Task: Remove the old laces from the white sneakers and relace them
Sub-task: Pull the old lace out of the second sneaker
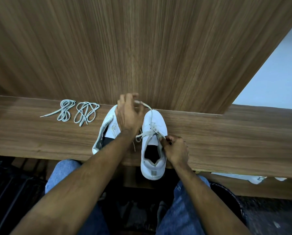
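Observation:
Two white sneakers stand on a narrow wooden shelf [226,138]. The right sneaker [153,150] is upright, toe against the back panel, with an old lace [150,131] loosely threaded. My left hand [128,114] is raised above the toes and pinches one end of that lace, pulled up taut. My right hand [175,148] grips the sneaker's right side by the eyelets and pinches the lace there. The left sneaker [106,129] leans on its side, partly hidden under my left forearm. Two coiled grey laces [63,110] [86,112] lie on the shelf at the left.
A tall wooden panel [141,48] rises right behind the shelf. My knees in blue jeans [184,209] sit below the shelf's front edge. Something white [253,178] lies on a lower ledge at the right. A dark slatted object [9,192] stands at the lower left.

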`<state>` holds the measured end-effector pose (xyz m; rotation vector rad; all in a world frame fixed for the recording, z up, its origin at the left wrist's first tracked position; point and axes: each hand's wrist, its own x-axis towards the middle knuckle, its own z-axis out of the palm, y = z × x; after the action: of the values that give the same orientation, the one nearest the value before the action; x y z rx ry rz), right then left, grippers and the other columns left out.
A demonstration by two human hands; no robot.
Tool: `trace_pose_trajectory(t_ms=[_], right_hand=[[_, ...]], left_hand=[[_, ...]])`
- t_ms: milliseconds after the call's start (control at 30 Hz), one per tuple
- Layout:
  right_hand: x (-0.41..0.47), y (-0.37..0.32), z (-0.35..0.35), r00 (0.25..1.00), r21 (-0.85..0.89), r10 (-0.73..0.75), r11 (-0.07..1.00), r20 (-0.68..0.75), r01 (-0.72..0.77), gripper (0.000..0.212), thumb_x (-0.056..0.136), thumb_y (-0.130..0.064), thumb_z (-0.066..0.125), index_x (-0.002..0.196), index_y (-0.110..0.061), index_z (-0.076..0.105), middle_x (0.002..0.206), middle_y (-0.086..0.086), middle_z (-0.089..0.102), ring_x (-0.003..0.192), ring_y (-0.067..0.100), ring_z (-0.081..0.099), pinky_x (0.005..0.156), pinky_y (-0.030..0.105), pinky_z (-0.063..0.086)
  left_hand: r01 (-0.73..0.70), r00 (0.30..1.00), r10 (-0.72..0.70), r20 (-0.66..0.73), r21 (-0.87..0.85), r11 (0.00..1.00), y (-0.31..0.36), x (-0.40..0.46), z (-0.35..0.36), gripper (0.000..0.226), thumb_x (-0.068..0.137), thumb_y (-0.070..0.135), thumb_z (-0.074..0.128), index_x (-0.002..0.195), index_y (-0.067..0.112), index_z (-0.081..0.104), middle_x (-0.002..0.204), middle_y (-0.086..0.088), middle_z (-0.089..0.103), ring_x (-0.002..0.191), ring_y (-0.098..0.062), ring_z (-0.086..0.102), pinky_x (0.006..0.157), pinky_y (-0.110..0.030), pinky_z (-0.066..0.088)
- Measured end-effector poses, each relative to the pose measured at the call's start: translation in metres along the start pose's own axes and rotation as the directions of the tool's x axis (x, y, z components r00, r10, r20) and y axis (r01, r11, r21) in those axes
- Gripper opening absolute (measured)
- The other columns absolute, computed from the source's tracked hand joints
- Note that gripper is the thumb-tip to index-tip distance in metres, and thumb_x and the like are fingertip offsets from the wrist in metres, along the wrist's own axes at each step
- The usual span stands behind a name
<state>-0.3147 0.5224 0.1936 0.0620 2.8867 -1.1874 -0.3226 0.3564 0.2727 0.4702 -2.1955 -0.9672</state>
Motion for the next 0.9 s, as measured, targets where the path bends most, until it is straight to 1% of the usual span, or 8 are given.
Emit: trace_pose_trajectory(t_ms=[67, 200, 400, 533, 633, 733, 833, 900], right_hand=[[0.000, 0.000, 0.000, 1.000, 0.001, -0.002, 1.000, 0.004, 0.002, 0.027, 0.085, -0.053, 0.060, 0.085, -0.028, 0.071, 0.075, -0.003, 0.071, 0.076, 0.022, 0.066, 0.068, 0.032, 0.051], [0.001, 0.000, 0.001, 1.000, -0.001, 0.012, 1.000, 0.020, -0.012, 0.026, 0.084, -0.054, 0.059, 0.086, -0.031, 0.070, 0.076, -0.003, 0.071, 0.078, 0.023, 0.066, 0.068, 0.031, 0.050], [0.001, 0.000, 0.000, 0.999, 0.000, 0.032, 1.000, 0.017, -0.032, 0.024, 0.083, -0.052, 0.060, 0.081, -0.029, 0.068, 0.076, -0.001, 0.070, 0.080, 0.026, 0.065, 0.069, 0.031, 0.047], [0.001, 0.002, 0.002, 1.000, 0.003, 0.007, 1.000, 0.015, -0.007, 0.030, 0.082, -0.058, 0.057, 0.085, -0.030, 0.069, 0.075, -0.002, 0.070, 0.078, 0.025, 0.067, 0.069, 0.033, 0.052], [0.002, 0.002, 0.002, 1.000, 0.004, 0.006, 1.000, 0.025, -0.006, 0.032, 0.081, -0.060, 0.057, 0.089, -0.032, 0.071, 0.076, -0.004, 0.071, 0.078, 0.023, 0.067, 0.072, 0.037, 0.054], [0.003, 0.004, 0.002, 1.000, 0.006, 0.000, 1.000, 0.020, 0.000, 0.032, 0.082, -0.059, 0.057, 0.086, -0.030, 0.070, 0.074, -0.002, 0.071, 0.076, 0.024, 0.067, 0.070, 0.035, 0.053], [0.002, 0.003, 0.002, 1.000, 0.008, 0.005, 1.000, 0.021, -0.005, 0.029, 0.083, -0.056, 0.059, 0.083, -0.029, 0.070, 0.073, -0.003, 0.070, 0.076, 0.024, 0.066, 0.071, 0.034, 0.052], [0.001, 0.001, 0.001, 1.000, 0.018, 0.014, 1.000, 0.020, -0.014, 0.027, 0.082, -0.055, 0.060, 0.085, -0.031, 0.071, 0.074, -0.005, 0.071, 0.078, 0.023, 0.067, 0.073, 0.035, 0.053]], left_hand=[[-0.141, 0.974, 0.120, 0.193, 0.097, 0.985, -0.012, -0.015, 0.008, 0.024, 0.082, 0.026, 0.062, 0.105, 0.021, 0.065, 0.110, -0.002, 0.054, 0.111, -0.024, 0.052, 0.096, -0.044, 0.040], [-0.406, 0.780, 0.151, 0.608, 0.308, 0.860, -0.019, -0.045, 0.023, 0.033, 0.086, 0.040, 0.058, 0.114, 0.024, 0.065, 0.133, 0.002, 0.048, 0.142, -0.020, 0.024, 0.114, -0.046, 0.014], [-0.590, 0.745, 0.255, 0.616, 0.431, 0.683, -0.017, -0.041, 0.025, 0.032, 0.095, 0.034, 0.043, 0.113, 0.022, 0.066, 0.129, 0.003, 0.051, 0.134, -0.018, 0.034, 0.116, -0.050, 0.011], [-0.118, 0.982, 0.098, 0.162, 0.117, 0.986, -0.003, -0.017, 0.013, 0.015, 0.086, 0.026, 0.056, 0.084, 0.024, 0.070, 0.098, 0.000, 0.062, 0.098, -0.023, 0.058, 0.099, -0.045, 0.039], [0.132, 0.987, -0.144, -0.069, -0.160, 0.978, 0.005, 0.012, 0.000, 0.011, 0.086, 0.031, 0.062, 0.080, 0.024, 0.068, 0.094, 0.001, 0.064, 0.091, -0.022, 0.060, 0.088, -0.047, 0.047], [0.188, 0.977, -0.205, -0.062, -0.210, 0.959, 0.007, 0.031, -0.010, 0.003, 0.084, 0.030, 0.064, 0.082, 0.027, 0.065, 0.098, 0.004, 0.062, 0.096, -0.020, 0.060, 0.092, -0.045, 0.046], [0.166, 0.980, -0.167, 0.103, 0.016, 0.986, -0.002, 0.017, -0.008, 0.021, 0.084, 0.027, 0.064, 0.105, 0.025, 0.062, 0.110, 0.000, 0.059, 0.106, -0.021, 0.054, 0.093, -0.040, 0.044], [0.167, 0.958, -0.163, 0.237, 0.004, 0.986, -0.011, -0.006, -0.002, 0.018, 0.082, 0.026, 0.061, 0.100, 0.026, 0.060, 0.097, 0.002, 0.062, 0.097, -0.021, 0.059, 0.083, -0.036, 0.047]])
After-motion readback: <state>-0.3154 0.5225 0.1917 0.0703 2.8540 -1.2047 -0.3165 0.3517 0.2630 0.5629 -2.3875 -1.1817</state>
